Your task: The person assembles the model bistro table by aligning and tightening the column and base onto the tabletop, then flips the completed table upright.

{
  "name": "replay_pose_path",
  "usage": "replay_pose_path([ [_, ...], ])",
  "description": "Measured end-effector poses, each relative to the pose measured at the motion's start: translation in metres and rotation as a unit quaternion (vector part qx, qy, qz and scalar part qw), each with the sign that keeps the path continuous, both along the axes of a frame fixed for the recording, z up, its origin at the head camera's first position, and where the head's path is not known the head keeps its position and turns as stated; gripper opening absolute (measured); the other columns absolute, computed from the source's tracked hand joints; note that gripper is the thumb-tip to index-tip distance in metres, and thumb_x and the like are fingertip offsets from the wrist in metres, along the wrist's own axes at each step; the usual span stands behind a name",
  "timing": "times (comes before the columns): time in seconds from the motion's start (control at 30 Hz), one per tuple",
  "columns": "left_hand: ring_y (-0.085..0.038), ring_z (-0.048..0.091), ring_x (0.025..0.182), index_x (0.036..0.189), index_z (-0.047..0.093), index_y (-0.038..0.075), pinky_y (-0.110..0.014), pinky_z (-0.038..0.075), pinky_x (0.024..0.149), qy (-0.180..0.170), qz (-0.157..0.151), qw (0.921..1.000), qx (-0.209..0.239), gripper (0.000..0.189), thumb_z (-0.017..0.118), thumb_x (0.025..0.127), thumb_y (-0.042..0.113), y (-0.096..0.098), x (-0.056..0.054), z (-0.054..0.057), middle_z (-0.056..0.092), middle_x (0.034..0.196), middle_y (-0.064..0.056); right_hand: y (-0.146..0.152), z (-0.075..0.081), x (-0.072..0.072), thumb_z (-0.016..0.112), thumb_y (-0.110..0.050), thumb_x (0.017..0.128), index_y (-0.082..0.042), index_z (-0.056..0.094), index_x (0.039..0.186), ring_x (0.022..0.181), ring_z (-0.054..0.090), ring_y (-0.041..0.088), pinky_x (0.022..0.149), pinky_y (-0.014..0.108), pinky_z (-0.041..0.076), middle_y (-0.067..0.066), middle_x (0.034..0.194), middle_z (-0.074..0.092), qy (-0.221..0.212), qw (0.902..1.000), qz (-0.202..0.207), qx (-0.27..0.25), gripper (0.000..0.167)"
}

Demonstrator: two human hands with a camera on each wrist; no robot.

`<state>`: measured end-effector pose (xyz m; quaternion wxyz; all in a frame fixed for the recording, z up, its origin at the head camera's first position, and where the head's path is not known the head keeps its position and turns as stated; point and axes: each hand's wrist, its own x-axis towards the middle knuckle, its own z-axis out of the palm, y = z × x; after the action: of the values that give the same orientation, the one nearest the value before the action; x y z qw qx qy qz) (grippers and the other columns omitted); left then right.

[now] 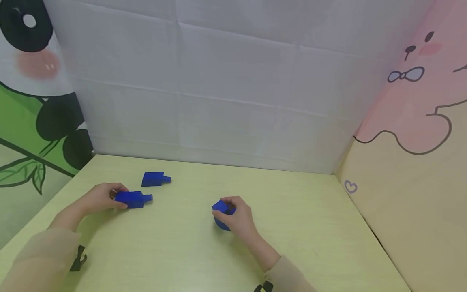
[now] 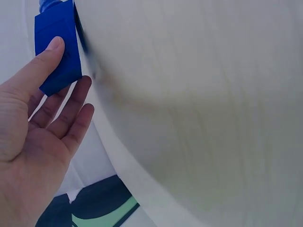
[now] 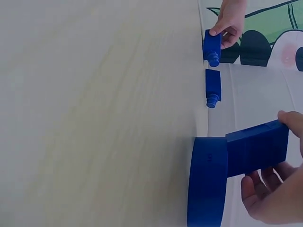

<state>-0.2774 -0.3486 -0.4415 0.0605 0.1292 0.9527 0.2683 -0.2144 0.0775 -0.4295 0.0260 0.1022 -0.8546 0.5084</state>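
On the left of the table my left hand (image 1: 103,198) grips a blue bottle-shaped block (image 1: 132,199) with a short ringed neck pointing right. In the left wrist view, the thumb lies across the flat face of that block (image 2: 59,52). A matching blue block (image 1: 153,179) lies just behind it, neck also to the right. Near the middle, my right hand (image 1: 238,217) pinches another blue rectangular block (image 3: 258,147) between thumb and fingers. One end of this block meets a thick round blue base (image 3: 207,182) standing on the table; any neck there is hidden.
The pale yellow tabletop (image 1: 175,251) runs back to a white creased cloth wall (image 1: 233,93). A panel with a panda drawing (image 1: 33,73) borders the left side, and one with a pink bear (image 1: 419,101) the right.
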Motion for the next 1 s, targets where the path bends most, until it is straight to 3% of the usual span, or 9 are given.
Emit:
replay_pose_path([
  [0.17, -0.022, 0.054, 0.082, 0.108, 0.063, 0.001, -0.031, 0.044, 0.066, 0.016, 0.001, 0.9998, -0.013, 0.053, 0.081, 0.072, 0.034, 0.013, 0.0, 0.008, 0.063, 0.099, -0.013, 0.013, -0.003, -0.009, 0.074, -0.034, 0.081, -0.016, 0.064, 0.117, 0.109, 0.056, 0.028, 0.085, 0.045, 0.051, 0.007, 0.119, 0.06, -0.007, 0.9989, 0.041, 0.02, 0.042],
  [0.33, -0.024, 0.057, 0.084, 0.108, 0.064, 0.0, -0.035, 0.048, 0.069, 0.042, -0.013, 0.9988, -0.023, 0.051, 0.08, 0.074, 0.034, 0.029, 0.0, 0.017, 0.064, 0.098, -0.013, 0.024, -0.004, -0.016, 0.073, -0.034, 0.082, -0.019, 0.065, 0.118, 0.11, 0.055, 0.026, 0.086, 0.041, 0.05, 0.004, 0.122, 0.06, -0.008, 0.9962, 0.084, 0.024, 0.039],
  [0.57, -0.026, 0.059, 0.086, 0.109, 0.062, 0.0, -0.038, 0.05, 0.071, 0.071, -0.008, 0.9973, -0.016, 0.047, 0.079, 0.076, 0.029, 0.056, 0.004, 0.031, 0.065, 0.097, -0.013, 0.038, -0.004, -0.026, 0.072, -0.025, 0.084, -0.016, 0.065, 0.118, 0.097, 0.056, 0.021, 0.075, 0.028, 0.049, 0.004, 0.118, 0.061, -0.003, 0.9902, 0.137, 0.023, 0.036],
  [0.7, -0.026, 0.058, 0.085, 0.11, 0.061, 0.0, -0.036, 0.048, 0.07, 0.087, 0.006, 0.9961, -0.009, 0.047, 0.079, 0.075, 0.026, 0.07, 0.006, 0.037, 0.064, 0.094, -0.012, 0.044, 0.014, -0.019, 0.07, -0.018, 0.085, -0.008, 0.063, 0.118, 0.086, 0.056, 0.022, 0.067, 0.025, 0.048, 0.011, 0.115, 0.061, -0.015, 0.988, 0.153, 0.021, 0.035],
  [0.77, -0.027, 0.057, 0.087, 0.112, 0.06, 0.0, -0.037, 0.049, 0.07, 0.093, 0.013, 0.9956, -0.006, 0.049, 0.079, 0.076, 0.026, 0.077, 0.008, 0.039, 0.064, 0.095, -0.014, 0.047, 0.014, -0.021, 0.07, -0.018, 0.086, -0.007, 0.063, 0.118, 0.083, 0.056, 0.023, 0.065, 0.025, 0.048, 0.013, 0.115, 0.061, -0.024, 0.9874, 0.155, 0.018, 0.035],
  [0.93, -0.032, 0.059, 0.092, 0.117, 0.056, -0.002, -0.046, 0.05, 0.079, 0.106, 0.03, 0.9939, 0.008, 0.052, 0.078, 0.077, 0.025, 0.094, 0.016, 0.048, 0.065, 0.102, -0.019, 0.056, -0.006, -0.037, 0.07, -0.028, 0.085, -0.017, 0.064, 0.118, 0.087, 0.058, 0.025, 0.069, 0.027, 0.05, 0.007, 0.116, 0.061, -0.038, 0.9863, 0.16, 0.013, 0.035],
  [1.0, -0.033, 0.06, 0.094, 0.118, 0.055, -0.003, -0.049, 0.049, 0.083, 0.109, 0.034, 0.9932, 0.021, 0.053, 0.078, 0.078, 0.025, 0.101, 0.02, 0.052, 0.065, 0.104, -0.02, 0.059, -0.007, -0.039, 0.07, -0.03, 0.085, -0.019, 0.064, 0.118, 0.088, 0.058, 0.026, 0.071, 0.028, 0.051, 0.006, 0.115, 0.061, -0.035, 0.9856, 0.165, 0.014, 0.035],
])
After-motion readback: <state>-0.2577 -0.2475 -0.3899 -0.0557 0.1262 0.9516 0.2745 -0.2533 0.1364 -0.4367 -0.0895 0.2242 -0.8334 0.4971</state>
